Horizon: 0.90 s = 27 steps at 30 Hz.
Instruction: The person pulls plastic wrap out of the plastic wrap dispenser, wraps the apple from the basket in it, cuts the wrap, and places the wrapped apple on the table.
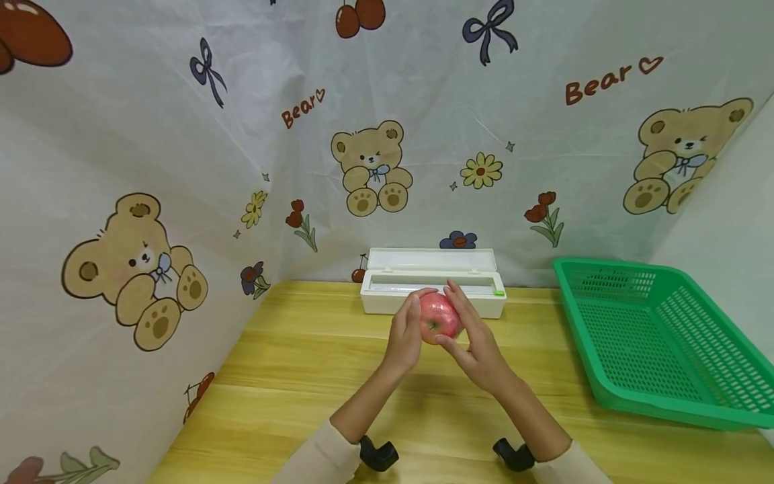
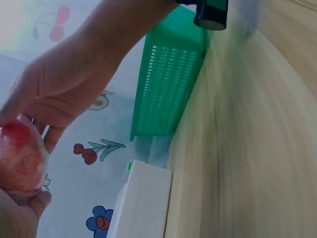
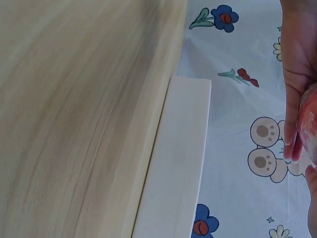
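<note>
In the head view a red apple (image 1: 439,316) in clear plastic film is held between both hands above the table. My left hand (image 1: 404,336) cups its left side, and my right hand (image 1: 480,353) holds the right, thumb at the near side. The left wrist view shows the film wrinkled and gathered on the apple (image 2: 21,156). Only the apple's edge (image 3: 309,121) enters the right wrist view. Behind the hands stands a white cling film box (image 1: 377,304), lid raised, with a green tab (image 1: 499,293) at its right end.
A green perforated basket (image 1: 595,376) stands on the right of the wooden table (image 1: 290,376). A printed bear curtain (image 1: 423,87) hangs behind and to the left. Black wrist devices (image 1: 379,455) sit under the forearms.
</note>
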Each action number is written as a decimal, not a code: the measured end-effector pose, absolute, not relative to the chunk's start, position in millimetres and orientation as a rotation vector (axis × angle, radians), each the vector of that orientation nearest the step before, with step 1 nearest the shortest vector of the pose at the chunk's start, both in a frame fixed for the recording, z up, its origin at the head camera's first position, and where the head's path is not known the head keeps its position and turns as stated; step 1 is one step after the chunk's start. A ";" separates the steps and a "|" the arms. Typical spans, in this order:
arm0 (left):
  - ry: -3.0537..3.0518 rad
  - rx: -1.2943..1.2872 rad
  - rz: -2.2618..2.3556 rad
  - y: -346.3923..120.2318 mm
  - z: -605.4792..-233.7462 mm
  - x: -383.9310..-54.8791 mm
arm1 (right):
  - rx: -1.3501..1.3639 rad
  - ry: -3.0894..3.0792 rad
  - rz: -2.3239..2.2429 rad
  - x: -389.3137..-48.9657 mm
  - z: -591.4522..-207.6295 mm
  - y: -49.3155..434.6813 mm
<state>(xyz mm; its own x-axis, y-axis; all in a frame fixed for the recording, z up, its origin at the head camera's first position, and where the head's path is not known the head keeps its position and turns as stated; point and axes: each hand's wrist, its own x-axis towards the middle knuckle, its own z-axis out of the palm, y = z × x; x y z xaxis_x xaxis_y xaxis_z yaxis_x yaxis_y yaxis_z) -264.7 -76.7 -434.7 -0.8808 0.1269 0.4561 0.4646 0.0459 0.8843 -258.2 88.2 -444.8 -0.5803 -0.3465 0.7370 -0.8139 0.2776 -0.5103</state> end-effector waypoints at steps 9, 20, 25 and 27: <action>-2.063 -0.597 -1.966 -82.0 -440.3 -269.5 | 1.103 -2.050 1.198 -261.2 -449.1 87.8; -2.041 -0.756 -1.721 -78.9 -440.9 -272.4 | 1.023 -2.050 1.372 -260.2 -449.3 84.5; -1.975 -0.820 -1.475 -79.7 -444.2 -275.7 | 1.026 -1.985 1.463 -254.5 -443.5 82.2; -1.942 -0.822 -1.470 -79.4 -446.2 -276.9 | 1.010 -1.988 1.475 -251.8 -442.6 79.9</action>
